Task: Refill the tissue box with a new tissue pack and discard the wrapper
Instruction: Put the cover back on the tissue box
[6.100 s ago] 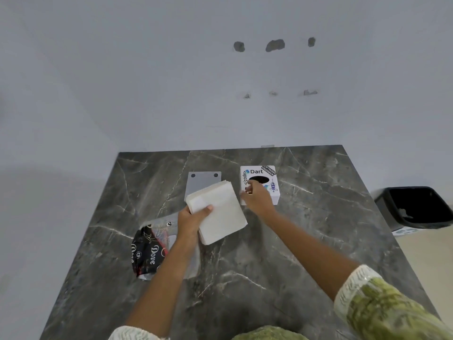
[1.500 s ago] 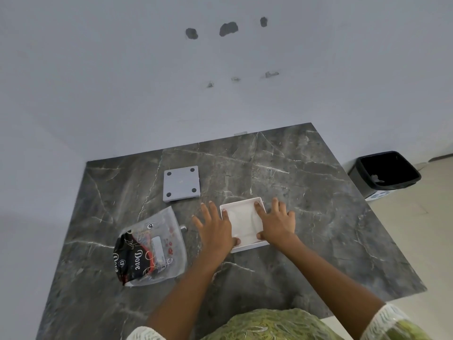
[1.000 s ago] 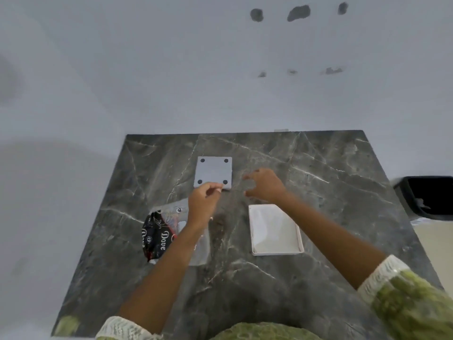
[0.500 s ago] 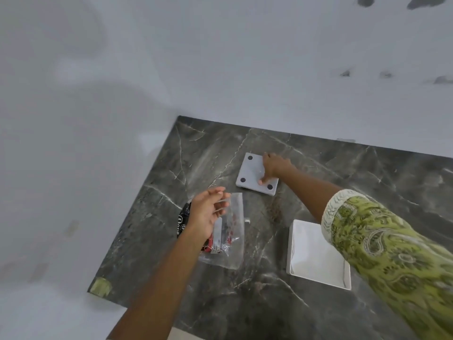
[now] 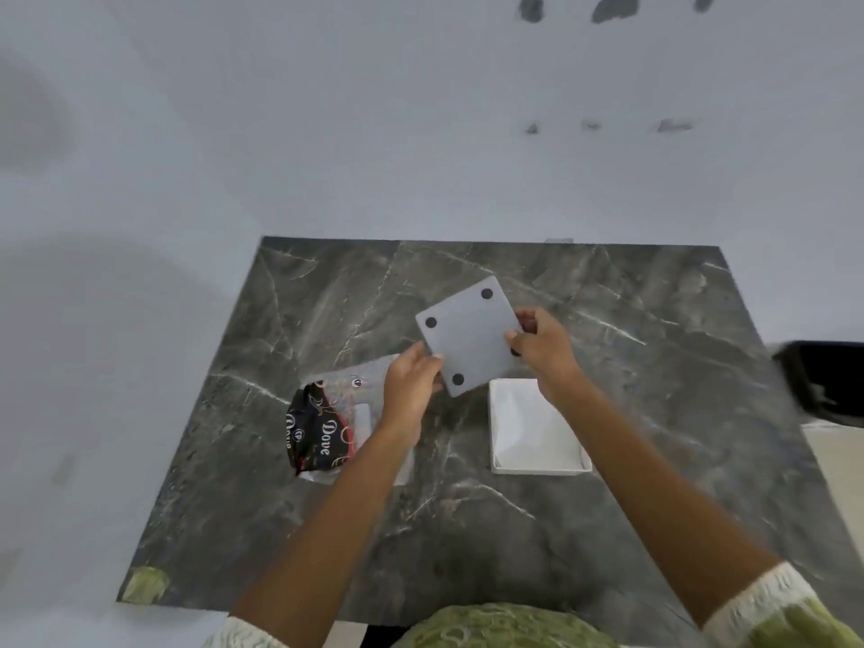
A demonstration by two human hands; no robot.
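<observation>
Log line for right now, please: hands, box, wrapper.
left hand + right hand: holding grey base plate above table | box: upside down, open | wrapper: on table

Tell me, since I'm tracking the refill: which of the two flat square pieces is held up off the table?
The grey plate with black dots, gripped by both hands; the white box lies untouched on the table.

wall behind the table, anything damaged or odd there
Yes. The wall has dark patches near the top of the view and smaller grey marks lower down, like chipped paint or old holes. What they are is unclear; the rest looks plain.
</observation>
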